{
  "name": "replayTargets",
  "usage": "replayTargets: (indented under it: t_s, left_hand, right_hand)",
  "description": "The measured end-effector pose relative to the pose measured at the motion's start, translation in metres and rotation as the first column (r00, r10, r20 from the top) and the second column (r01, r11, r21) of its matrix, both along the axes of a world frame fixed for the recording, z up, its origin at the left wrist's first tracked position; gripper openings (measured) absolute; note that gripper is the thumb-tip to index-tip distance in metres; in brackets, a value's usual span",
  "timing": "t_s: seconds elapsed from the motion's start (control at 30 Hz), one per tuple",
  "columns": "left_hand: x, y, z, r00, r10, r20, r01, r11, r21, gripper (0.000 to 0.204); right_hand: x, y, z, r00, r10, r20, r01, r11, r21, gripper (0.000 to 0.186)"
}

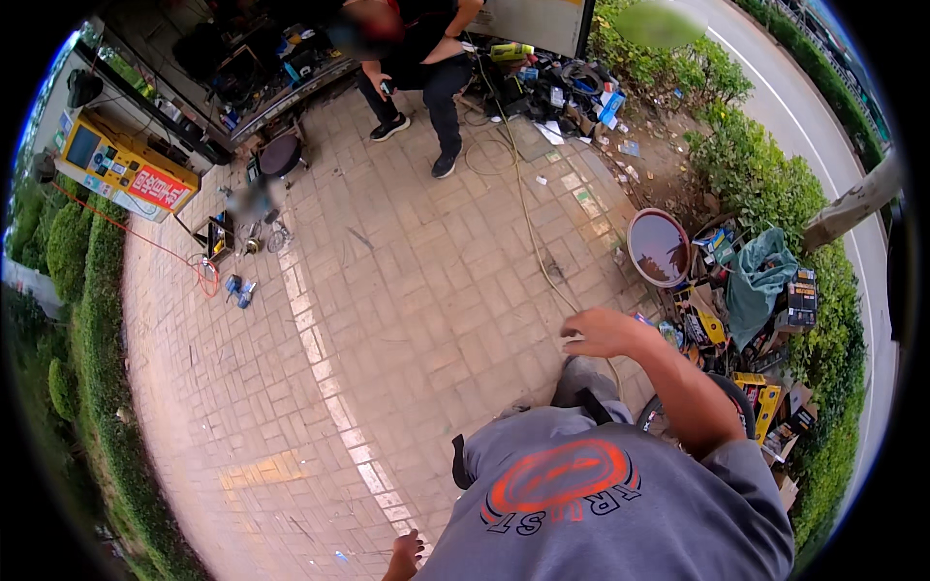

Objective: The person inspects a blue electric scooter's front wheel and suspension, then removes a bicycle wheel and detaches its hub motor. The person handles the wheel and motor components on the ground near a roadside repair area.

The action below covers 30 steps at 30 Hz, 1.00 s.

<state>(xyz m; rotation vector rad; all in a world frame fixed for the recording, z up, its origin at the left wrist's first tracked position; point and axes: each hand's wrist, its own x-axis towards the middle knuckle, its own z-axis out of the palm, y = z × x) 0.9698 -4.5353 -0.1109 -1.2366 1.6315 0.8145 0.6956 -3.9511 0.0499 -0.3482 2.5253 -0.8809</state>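
My right hand (603, 332) hangs in front of my body, its fingers loosely bent and apart, with nothing seen in it. Beneath it runs a thin yellowish hose (539, 242), apart from the hand as far as I can tell. My left hand (407, 552) shows at the lower edge beside my grey shirt (620, 513). Its fingers are a little bent and spread, and it seems to hold nothing. Brick paving (417, 281) lies below both hands. To the right of my right arm is part of a black tyre (731, 402).
A round basin of water (660, 248) stands at right, beside boxes and a green plastic sack (760, 286). Another person (426, 58) sits far ahead near piled scrap (557, 92). At left are a yellow machine (126, 165), a stool (281, 155), tools (240, 290) and an orange hose (206, 281).
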Motion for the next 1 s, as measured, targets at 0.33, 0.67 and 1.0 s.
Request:
replayTargets:
  t_s: [0.33,0.67,1.0]
  left_hand:
    - [-0.129,0.051,0.021,0.925,0.267,-0.269,-0.259,0.964,0.068,0.042]
    - [-0.072,0.107,0.014,0.734,0.653,-0.186,-0.658,0.752,0.045,0.041]
    - [-0.128,0.041,-0.079,0.553,0.784,-0.282,-0.758,0.614,0.222,0.039]
  right_hand:
    - [-0.162,-0.199,0.241,0.234,0.964,-0.124,-0.971,0.237,0.009,0.023]
    - [-0.278,-0.298,0.243,-0.122,0.992,0.033,-0.988,-0.125,0.092,0.025]
    - [-0.296,-0.508,0.267,-0.295,0.949,0.111,-0.942,-0.308,0.13,0.026]
